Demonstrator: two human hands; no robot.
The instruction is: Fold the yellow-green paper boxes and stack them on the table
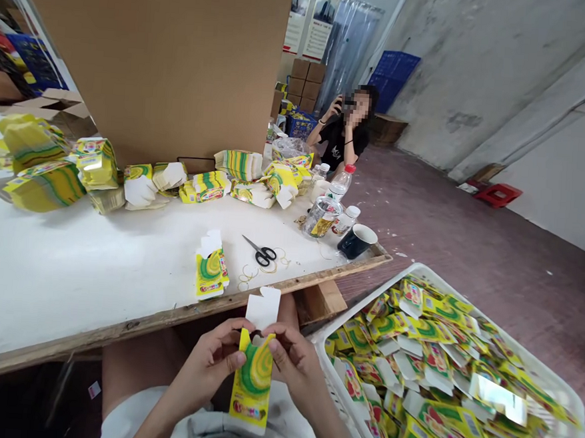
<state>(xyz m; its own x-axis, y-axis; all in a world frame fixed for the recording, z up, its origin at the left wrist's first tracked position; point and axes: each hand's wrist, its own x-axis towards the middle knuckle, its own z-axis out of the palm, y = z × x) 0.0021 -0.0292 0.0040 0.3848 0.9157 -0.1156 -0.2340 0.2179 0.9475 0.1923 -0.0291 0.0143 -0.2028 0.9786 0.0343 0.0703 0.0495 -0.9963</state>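
Observation:
Between my two hands is a small yellow and green cardboard box (251, 386), held upright over my lap with its white top flap raised. My left hand (217, 357) pinches the box's upper left edge between thumb and fingers. On the upper right edge, my right hand (293, 359) grips it the same way. Just beyond the table edge lies a small stack of flat boxes (211, 273) in the same print. Black-handled scissors (261, 250) rest to the right of that stack, beside several loose rubber bands (251, 276).
A white plastic basket (329, 375) full of folded boxes stands at my right. Bundled boxes (204, 186) line the table's back, below a big cardboard panel (183, 58). A dark mug (357, 242), jar (320, 217) and bottles (342, 182) crowd the right corner. A person (343, 129) sits beyond.

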